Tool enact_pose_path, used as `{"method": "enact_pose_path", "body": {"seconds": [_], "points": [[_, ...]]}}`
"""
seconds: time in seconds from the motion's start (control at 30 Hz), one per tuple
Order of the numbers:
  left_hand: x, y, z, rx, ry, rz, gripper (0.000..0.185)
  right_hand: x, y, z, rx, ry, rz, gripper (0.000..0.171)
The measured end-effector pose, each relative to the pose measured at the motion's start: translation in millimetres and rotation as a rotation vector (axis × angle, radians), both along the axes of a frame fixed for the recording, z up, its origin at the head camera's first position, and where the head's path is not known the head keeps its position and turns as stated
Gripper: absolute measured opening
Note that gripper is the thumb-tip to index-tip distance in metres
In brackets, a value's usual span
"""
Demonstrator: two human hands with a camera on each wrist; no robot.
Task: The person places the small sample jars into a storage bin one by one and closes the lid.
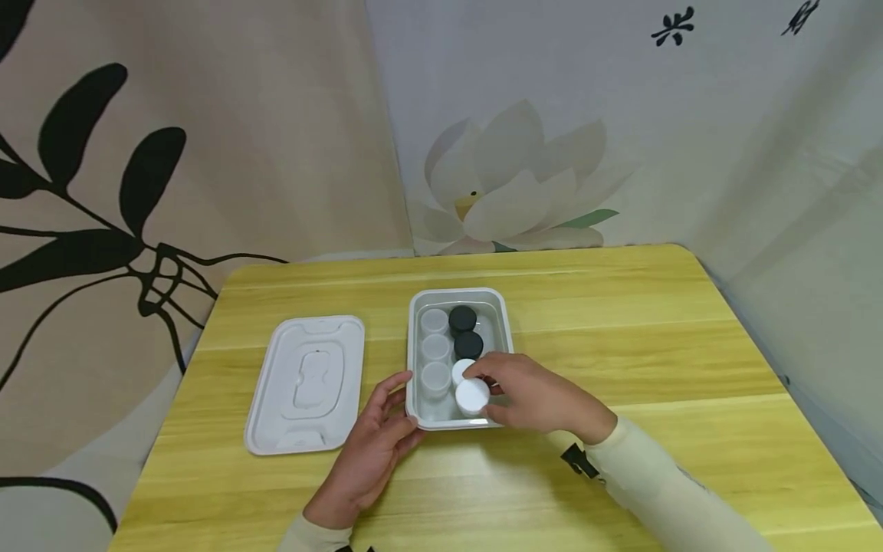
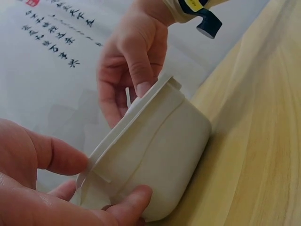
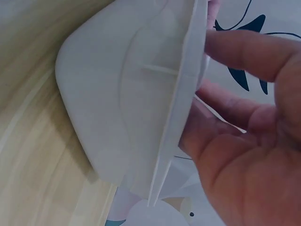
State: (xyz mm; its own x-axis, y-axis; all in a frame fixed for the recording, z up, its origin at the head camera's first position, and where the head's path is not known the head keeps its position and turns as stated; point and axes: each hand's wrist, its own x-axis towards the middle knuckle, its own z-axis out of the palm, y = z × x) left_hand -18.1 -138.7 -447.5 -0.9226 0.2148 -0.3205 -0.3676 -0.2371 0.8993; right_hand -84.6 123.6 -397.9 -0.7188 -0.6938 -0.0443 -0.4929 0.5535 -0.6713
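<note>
We pinch a white jar lid (image 1: pixel 472 396) in our right hand (image 1: pixel 534 399), inside the white container (image 1: pixel 417 360). Our left hand (image 1: pixel 372 452) grips its near-left corner.

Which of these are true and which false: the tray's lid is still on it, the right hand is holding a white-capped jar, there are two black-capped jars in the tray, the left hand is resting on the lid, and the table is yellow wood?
1. The lid is on the tray. False: it lies on the table, to the left of the tray.
2. The right hand holds a white-capped jar. True: its fingers curl round it inside the tray.
3. Two black-capped jars stand in the tray. True.
4. The left hand rests on the lid. False: it grips the tray's near left corner.
5. The table is yellow wood. True.
</note>
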Motion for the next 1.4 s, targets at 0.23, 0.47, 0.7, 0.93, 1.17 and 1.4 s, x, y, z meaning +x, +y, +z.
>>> {"method": "enact_pose_path", "body": {"seconds": [0.23,0.47,0.7,0.93,1.17,1.4], "points": [[0.6,-0.2,0.0,-0.003,-0.008,0.000,0.064,-6.8,-4.1,-2.0,0.056,0.059,0.084,0.035],[0.6,0.5,-0.2,-0.003,-0.004,0.000,0.065,-15.1,-10.2,-2.7,0.121,0.066,0.129,0.030],[0.4,0.3,1.7,-0.001,0.001,-0.003,0.065,-19.0,-14.0,-2.3,0.153,0.098,0.166,0.030],[0.9,0.0,1.8,-0.015,-0.009,0.006,0.064,-19.3,-19.9,-2.5,0.202,0.154,0.174,0.029],[1.2,-1.0,3.0,-0.016,-0.011,0.009,0.063,-18.6,-21.4,-1.8,0.238,0.142,0.170,0.029],[0.6,-1.7,5.3,-0.019,-0.017,-0.002,0.063,-15.8,-21.1,0.5,0.222,0.101,0.120,0.035]]}}
